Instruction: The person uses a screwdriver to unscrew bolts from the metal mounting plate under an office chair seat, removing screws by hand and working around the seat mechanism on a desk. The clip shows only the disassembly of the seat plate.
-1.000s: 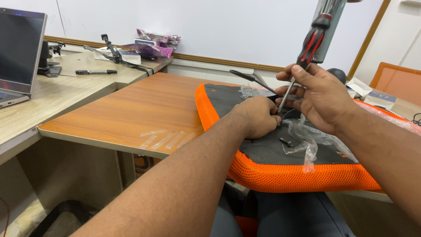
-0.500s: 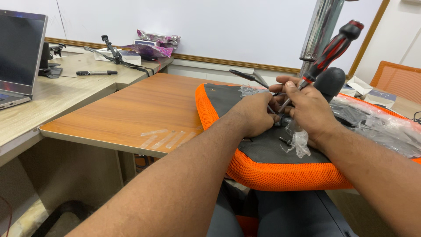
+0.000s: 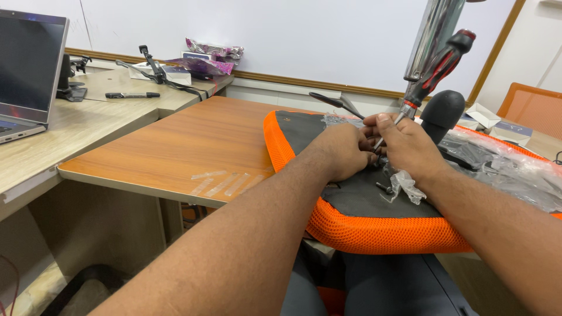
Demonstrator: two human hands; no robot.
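Note:
An upturned chair seat with an orange mesh rim [image 3: 374, 231] and a black underside lies on the wooden table [image 3: 193, 140]. My right hand [image 3: 410, 146] grips a red-and-black screwdriver [image 3: 442, 64] low on its handle. The tool leans up to the right, its tip down at the seat's underside. My left hand [image 3: 339, 149] rests on the black underside, fingers curled right at that tip and touching my right hand. What those fingers pinch is hidden. A chrome column [image 3: 433, 29] rises behind my hands. A small clear bag [image 3: 405, 184] lies beside my right wrist.
A black lever [image 3: 336, 102] and a black rounded knob [image 3: 442, 111] stick up from the seat. Crumpled clear plastic [image 3: 509, 169] covers its right side. On the left desk stand a laptop [image 3: 26, 70], a marker [image 3: 132, 95] and purple packets [image 3: 205, 55]. An orange chair [image 3: 530, 111] stands far right.
The screwdriver has tipped from near upright to a lean toward the right. My right hand has dropped lower and closed in on my left hand, which stayed in place.

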